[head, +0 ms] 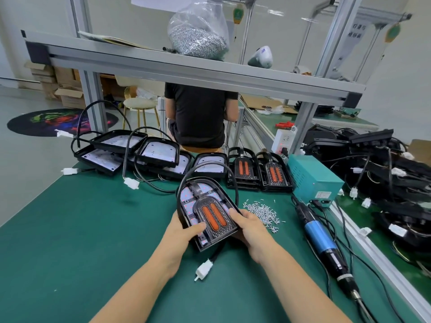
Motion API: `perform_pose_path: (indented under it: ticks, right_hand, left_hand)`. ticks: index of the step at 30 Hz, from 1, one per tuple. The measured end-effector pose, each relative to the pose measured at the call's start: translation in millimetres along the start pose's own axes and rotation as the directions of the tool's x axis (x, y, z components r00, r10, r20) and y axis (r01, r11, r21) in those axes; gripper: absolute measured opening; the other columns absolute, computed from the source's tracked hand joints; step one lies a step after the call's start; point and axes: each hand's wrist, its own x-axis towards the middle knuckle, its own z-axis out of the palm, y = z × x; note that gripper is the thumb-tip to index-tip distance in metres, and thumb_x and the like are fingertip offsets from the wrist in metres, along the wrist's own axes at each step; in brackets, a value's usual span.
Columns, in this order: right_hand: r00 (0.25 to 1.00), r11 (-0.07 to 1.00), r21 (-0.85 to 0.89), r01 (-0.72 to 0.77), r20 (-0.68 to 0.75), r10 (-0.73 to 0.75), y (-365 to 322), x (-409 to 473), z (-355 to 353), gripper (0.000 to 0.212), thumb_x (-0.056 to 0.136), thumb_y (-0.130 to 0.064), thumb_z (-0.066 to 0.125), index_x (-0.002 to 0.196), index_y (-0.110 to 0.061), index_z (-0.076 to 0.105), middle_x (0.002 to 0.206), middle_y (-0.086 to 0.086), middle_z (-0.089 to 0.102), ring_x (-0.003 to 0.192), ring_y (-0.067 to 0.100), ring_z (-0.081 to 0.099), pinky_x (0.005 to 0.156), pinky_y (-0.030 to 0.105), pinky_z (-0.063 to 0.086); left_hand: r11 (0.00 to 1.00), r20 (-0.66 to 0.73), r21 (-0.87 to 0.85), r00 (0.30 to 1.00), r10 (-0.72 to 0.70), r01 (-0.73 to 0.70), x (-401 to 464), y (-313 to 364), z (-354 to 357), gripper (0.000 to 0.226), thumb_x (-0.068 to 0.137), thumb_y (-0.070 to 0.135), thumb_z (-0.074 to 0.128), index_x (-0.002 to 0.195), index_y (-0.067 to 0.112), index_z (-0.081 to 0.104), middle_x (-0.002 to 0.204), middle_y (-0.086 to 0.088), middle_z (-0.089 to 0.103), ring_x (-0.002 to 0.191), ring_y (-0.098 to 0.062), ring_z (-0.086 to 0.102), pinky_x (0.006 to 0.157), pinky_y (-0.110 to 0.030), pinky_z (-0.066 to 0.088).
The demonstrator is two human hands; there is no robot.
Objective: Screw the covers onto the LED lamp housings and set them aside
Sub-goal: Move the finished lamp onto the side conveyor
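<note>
Both my hands hold one black LED lamp housing [205,199] tilted above the green table mat [81,229]. A clear cover with two orange strips [214,216] lies on it. My left hand [186,231] grips the lower left edge, thumb on the cover. My right hand [249,227] grips the lower right edge. The lamp's black cable loops over the top, and its white connector [204,270] hangs below. A pile of small silver screws [261,212] lies just right of the lamp. A blue electric screwdriver [326,243] lies on the mat at the right.
Several open housings [158,152] sit in a row at the back left; two covered lamps [258,172] stand at the back centre. A teal power box [312,177] sits beside them. Black lamps and cables are heaped at the right [384,169]. A person in black sits beyond the bench.
</note>
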Motion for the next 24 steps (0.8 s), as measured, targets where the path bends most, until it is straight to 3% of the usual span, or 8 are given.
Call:
perform_pose_path:
  ticks: [3,5,7,12,16,20,24]
  right_hand:
    - [1.000,1.000,0.012,-0.025,-0.007,0.025,-0.7,-8.8,4.7,0.030,0.099,-0.033,0.053,0.117,-0.011,0.063,0.109,0.006,0.071,0.095,0.021,0.065,0.089,0.036,0.053]
    - [0.999,0.996,0.086,-0.036,0.020,0.034,1.6,-18.5,6.3,0.029,0.101,-0.031,0.049,0.116,-0.011,0.064,0.103,0.006,0.073,0.088,0.019,0.066,0.077,0.035,0.056]
    - [0.998,0.981,0.190,-0.042,0.052,0.033,3.7,-29.3,5.0,0.027,0.101,-0.028,0.048,0.117,-0.012,0.064,0.103,0.007,0.073,0.088,0.021,0.065,0.081,0.039,0.056]
    - [0.987,0.954,0.299,-0.010,0.153,-0.038,-0.3,-55.3,-2.1,0.022,0.099,-0.028,0.051,0.117,-0.018,0.059,0.113,0.009,0.071,0.092,0.025,0.067,0.086,0.049,0.055]
    - [0.982,0.930,0.353,0.101,0.114,-0.150,-4.0,-72.1,-6.3,0.040,0.087,-0.036,0.057,0.124,-0.021,0.056,0.119,0.011,0.069,0.097,0.026,0.068,0.085,0.051,0.056]
    - [0.962,0.877,0.406,0.256,-0.023,-0.270,-8.6,-83.6,-12.9,0.031,0.098,-0.025,0.048,0.126,-0.017,0.058,0.115,0.011,0.071,0.092,0.022,0.071,0.073,0.042,0.059]
    - [0.943,0.837,0.433,0.333,-0.149,-0.298,-12.5,-91.8,-24.9,0.029,0.101,-0.020,0.046,0.125,-0.012,0.059,0.115,0.014,0.070,0.091,0.023,0.070,0.069,0.040,0.060]
  left_hand:
    - [1.000,-0.004,0.010,1.000,-0.012,0.013,0.6,3.4,0.8,0.042,0.089,-0.003,0.055,0.126,0.015,0.052,0.120,-0.005,0.067,0.114,-0.025,0.060,0.102,-0.041,0.044]
    - [0.999,0.005,-0.018,0.999,-0.036,0.036,2.2,8.0,1.1,0.037,0.091,-0.002,0.051,0.122,0.016,0.055,0.116,-0.006,0.069,0.108,-0.024,0.063,0.091,-0.036,0.049]
    - [0.999,0.024,-0.030,0.999,-0.033,0.033,3.7,12.5,1.4,0.035,0.091,-0.001,0.050,0.120,0.017,0.057,0.114,-0.006,0.070,0.104,-0.023,0.065,0.083,-0.033,0.050]
    - [0.998,0.134,-0.057,0.991,-0.017,0.025,7.6,20.2,11.2,0.036,0.088,0.002,0.052,0.119,0.017,0.060,0.112,-0.005,0.070,0.099,-0.022,0.068,0.076,-0.030,0.054]
    - [0.997,0.200,-0.075,0.980,-0.009,0.024,11.4,27.6,27.6,0.036,0.083,0.006,0.055,0.114,0.022,0.065,0.109,-0.004,0.071,0.090,-0.018,0.069,0.065,-0.024,0.055]
    - [0.999,0.269,-0.040,0.963,-0.017,0.029,15.4,34.8,47.7,0.034,0.090,0.007,0.051,0.120,0.021,0.060,0.112,-0.003,0.070,0.098,-0.020,0.068,0.079,-0.032,0.052]
    - [1.000,0.385,0.002,0.923,-0.004,0.004,14.2,41.3,67.2,0.045,0.083,0.013,0.063,0.126,0.023,0.055,0.119,-0.001,0.067,0.110,-0.023,0.062,0.096,-0.040,0.044]
